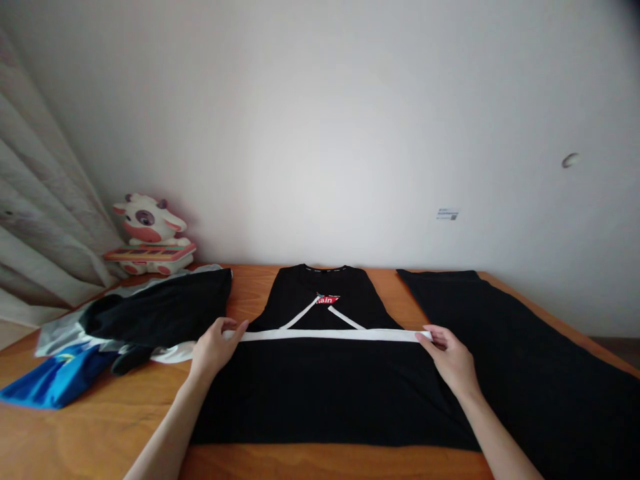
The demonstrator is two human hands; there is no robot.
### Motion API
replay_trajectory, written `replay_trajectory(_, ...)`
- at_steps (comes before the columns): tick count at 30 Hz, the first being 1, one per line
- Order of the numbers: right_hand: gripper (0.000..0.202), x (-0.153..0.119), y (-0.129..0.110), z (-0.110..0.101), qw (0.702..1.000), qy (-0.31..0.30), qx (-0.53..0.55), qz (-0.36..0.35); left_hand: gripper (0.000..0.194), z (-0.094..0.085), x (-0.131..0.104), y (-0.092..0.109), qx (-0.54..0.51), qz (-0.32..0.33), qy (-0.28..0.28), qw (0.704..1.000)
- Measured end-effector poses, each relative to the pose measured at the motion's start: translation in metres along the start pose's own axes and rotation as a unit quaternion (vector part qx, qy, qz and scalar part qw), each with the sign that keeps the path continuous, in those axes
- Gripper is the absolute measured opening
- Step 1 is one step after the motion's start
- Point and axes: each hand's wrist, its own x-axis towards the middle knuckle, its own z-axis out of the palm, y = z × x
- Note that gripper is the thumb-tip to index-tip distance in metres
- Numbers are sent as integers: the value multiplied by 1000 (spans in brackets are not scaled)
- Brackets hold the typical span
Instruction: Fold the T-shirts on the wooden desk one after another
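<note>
A black T-shirt (330, 393) lies in front of me with its collar toward the wall. A straight white band (325, 335) runs across its middle, and two slanting white strips rise from the band toward a red print (327, 300) with white letters. My left hand (217, 345) pinches the band's left end between thumb and fingers. At the opposite end, my right hand (451, 357) grips the band the same way. The band is stretched level between both hands; the shirt's sides narrow toward the collar.
Dark fabric (520, 353) is spread on the right of the wooden table (90, 440). To the left lie a crumpled black garment (165, 307) and a blue cloth (60, 380). A cow-shaped toy keyboard (150, 233) stands at the back left, beside a curtain (45, 180).
</note>
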Motion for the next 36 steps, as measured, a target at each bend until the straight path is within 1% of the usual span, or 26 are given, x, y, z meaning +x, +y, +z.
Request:
replay_trajectory(1,59,0,1,0,1000,7,7,1,49,-2,0,-3,-32,1,-2,999)
replay_trajectory(3,63,-1,1,-1,1000,15,15,3,50,-8,-1,-11,-96,23,-14,995)
replay_trajectory(6,63,-4,1,-4,1000,9,-12,-15,50,-18,-4,-24,-166,50,-45,984)
replay_trajectory(8,61,-4,1,-7,998,-7,-58,-31,50,-25,-3,-32,-194,42,-71,977)
replay_trajectory(11,56,1,0,-12,990,-66,-118,-34,50,-35,0,-37,-249,23,-137,959)
replay_trajectory(13,54,7,-1,-16,985,-115,-129,-21,52,-41,0,-35,-300,7,-177,937)
replay_trajectory(15,52,12,-3,-19,979,-166,-118,-7,54,-47,-3,-31,-363,-3,-203,909)
replay_trajectory(19,50,16,-9,-26,966,-253,-56,-17,49,-52,-15,-20,-486,-17,-259,834)
replay_trajectory(20,49,16,-11,-28,962,-270,-44,-16,47,-51,-17,-18,-501,-21,-259,826)
replay_trajectory(21,49,16,-13,-30,957,-286,-34,-10,44,-49,-17,-17,-509,-22,-250,823)
replay_trajectory(25,49,23,-23,-36,937,-345,3,55,37,-38,-12,-16,-510,-19,-169,843)
replay_trajectory(28,51,28,-29,-42,928,-361,4,89,40,-32,-8,-18,-495,-18,-140,857)
replay_trajectory(30,50,29,-29,-44,930,-361,-2,74,43,-31,-7,-19,-490,-16,-134,861)
replay_trajectory(32,50,26,-26,-45,935,-351,-3,43,44,-31,-8,-20,-492,-11,-132,861)
replay_trajectory(34,51,22,-21,-44,944,-330,-14,21,44,-32,-10,-19,-493,-8,-130,860)
replay_trajectory(36,52,17,-16,-40,956,-292,-36,3,45,-31,-11,-17,-486,-7,-125,865)
